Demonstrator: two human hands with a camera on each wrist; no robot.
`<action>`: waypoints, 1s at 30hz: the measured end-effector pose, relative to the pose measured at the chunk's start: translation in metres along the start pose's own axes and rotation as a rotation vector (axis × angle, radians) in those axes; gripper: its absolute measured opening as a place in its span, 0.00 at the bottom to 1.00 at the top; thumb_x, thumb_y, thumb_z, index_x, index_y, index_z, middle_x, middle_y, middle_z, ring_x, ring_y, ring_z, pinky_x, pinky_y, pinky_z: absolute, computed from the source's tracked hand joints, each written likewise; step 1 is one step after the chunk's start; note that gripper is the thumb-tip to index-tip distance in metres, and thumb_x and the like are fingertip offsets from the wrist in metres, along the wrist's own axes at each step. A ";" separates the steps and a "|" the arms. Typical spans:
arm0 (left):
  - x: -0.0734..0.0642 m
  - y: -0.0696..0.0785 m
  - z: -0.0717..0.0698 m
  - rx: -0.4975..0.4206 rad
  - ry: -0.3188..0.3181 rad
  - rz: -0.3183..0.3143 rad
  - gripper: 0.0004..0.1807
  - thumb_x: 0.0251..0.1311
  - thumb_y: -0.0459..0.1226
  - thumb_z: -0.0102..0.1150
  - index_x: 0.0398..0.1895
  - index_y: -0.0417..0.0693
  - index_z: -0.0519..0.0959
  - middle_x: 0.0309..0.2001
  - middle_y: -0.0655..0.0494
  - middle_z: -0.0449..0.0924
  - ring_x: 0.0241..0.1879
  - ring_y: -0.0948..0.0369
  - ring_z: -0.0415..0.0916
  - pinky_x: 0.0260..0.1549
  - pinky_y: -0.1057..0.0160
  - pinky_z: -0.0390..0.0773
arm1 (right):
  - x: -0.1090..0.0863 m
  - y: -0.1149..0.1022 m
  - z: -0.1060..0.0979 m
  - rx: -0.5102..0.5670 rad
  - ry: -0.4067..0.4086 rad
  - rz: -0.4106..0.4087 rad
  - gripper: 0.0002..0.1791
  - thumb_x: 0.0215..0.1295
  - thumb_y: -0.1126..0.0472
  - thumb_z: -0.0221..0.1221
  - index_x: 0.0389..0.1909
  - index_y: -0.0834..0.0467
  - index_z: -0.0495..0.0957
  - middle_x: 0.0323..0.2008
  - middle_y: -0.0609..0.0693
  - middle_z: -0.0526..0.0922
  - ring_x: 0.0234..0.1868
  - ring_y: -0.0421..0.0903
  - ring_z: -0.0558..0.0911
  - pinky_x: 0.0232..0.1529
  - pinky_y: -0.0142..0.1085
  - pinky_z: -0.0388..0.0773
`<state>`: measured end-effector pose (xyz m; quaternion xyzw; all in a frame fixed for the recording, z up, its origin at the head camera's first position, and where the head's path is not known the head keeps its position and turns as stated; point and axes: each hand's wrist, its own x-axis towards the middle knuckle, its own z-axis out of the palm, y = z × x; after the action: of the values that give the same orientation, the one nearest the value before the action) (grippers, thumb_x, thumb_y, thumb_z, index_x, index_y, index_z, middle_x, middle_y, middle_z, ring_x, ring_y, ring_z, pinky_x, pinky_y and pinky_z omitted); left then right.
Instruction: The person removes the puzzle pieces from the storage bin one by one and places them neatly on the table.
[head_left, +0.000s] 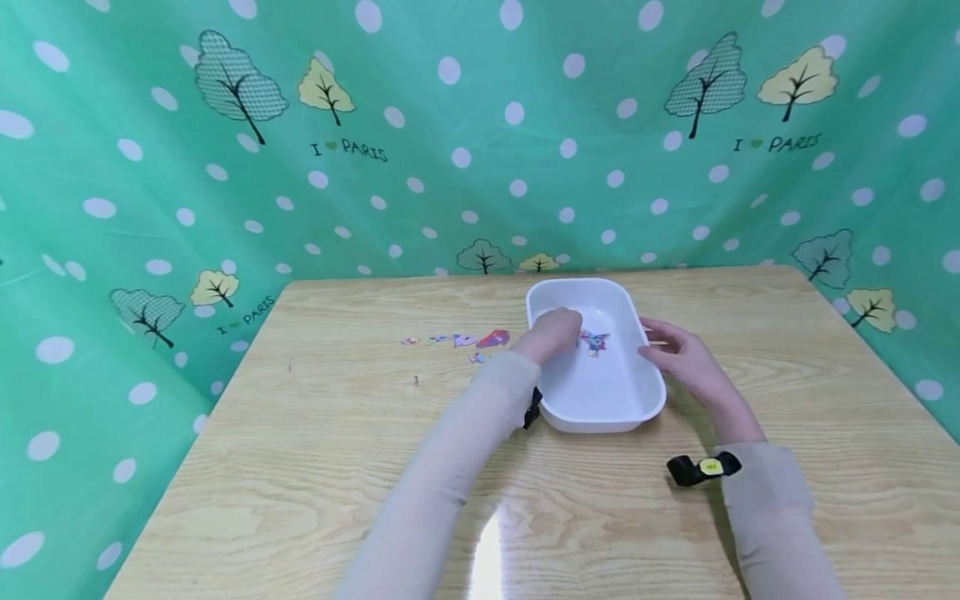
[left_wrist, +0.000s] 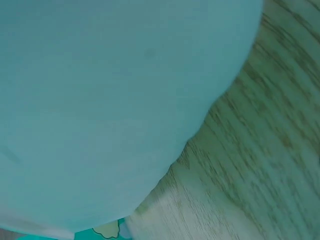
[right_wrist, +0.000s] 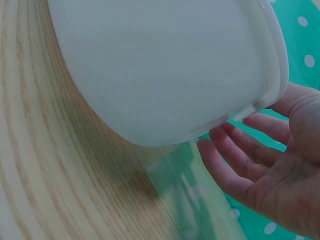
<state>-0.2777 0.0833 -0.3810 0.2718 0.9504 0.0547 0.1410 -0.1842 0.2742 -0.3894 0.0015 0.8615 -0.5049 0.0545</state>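
Firstly, flat colourful pieces (head_left: 492, 338), lying on the table (head_left: 300, 417) to the left of the left hand. Next, left hand (head_left: 557, 333), lowered inside the white tub (head_left: 600, 400); fingers curled, tips hidden (whether they pinch anything, one cannot tell). Just right of that hand, a coloured cluster (head_left: 596, 342) on the tub's floor. Last, right hand (head_left: 678, 358), fingers spread at the tub's right side. Handling note: such thin items probably want light fingertips, the right hand steadying the rim.

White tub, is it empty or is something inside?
Not empty: the head view shows colourful pieces inside the white tub, beside the left hand.
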 end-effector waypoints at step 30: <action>-0.017 -0.003 -0.012 -0.244 0.115 0.188 0.05 0.53 0.32 0.59 0.34 0.47 0.80 0.29 0.61 0.76 0.31 0.66 0.71 0.30 0.76 0.69 | -0.001 -0.001 0.000 -0.010 -0.003 -0.002 0.33 0.65 0.55 0.52 0.68 0.58 0.53 0.59 0.65 0.64 0.53 0.55 0.69 0.38 0.25 0.74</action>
<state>-0.2691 0.0713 -0.3659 0.3371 0.9135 0.1981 0.1125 -0.1834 0.2736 -0.3881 -0.0002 0.8640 -0.5005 0.0551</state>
